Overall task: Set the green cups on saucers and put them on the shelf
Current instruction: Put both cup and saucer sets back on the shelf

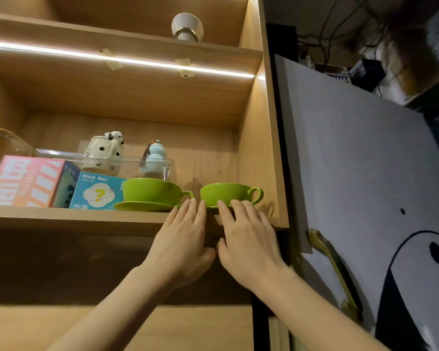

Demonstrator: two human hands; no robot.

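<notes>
Both hands flat, fingers spread, gripping nothing. Left hand (181,245) and right hand (249,245) fingertips touch the right saucer (211,209) edge at frame centre. Right cup (227,194) sits directly beyond, handle pointing right; left cup (151,190) on its saucer (143,206) alongside. Likely next: push inward along the shelf (74,219).

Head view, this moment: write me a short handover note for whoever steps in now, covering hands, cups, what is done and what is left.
Left hand: open, fingers flat at the shelf edge, fingertips by the right cup's saucer.
Right hand: open, fingertips at the same saucer; whether they touch it cannot be told.
Left green cup: on its saucer, on the shelf beside the Blind Box carton.
Right green cup: on its saucer at the front edge.
Done: both cups on saucers and shelved.
Left: perhaps nudge the right set further in, then withdraw.
</notes>
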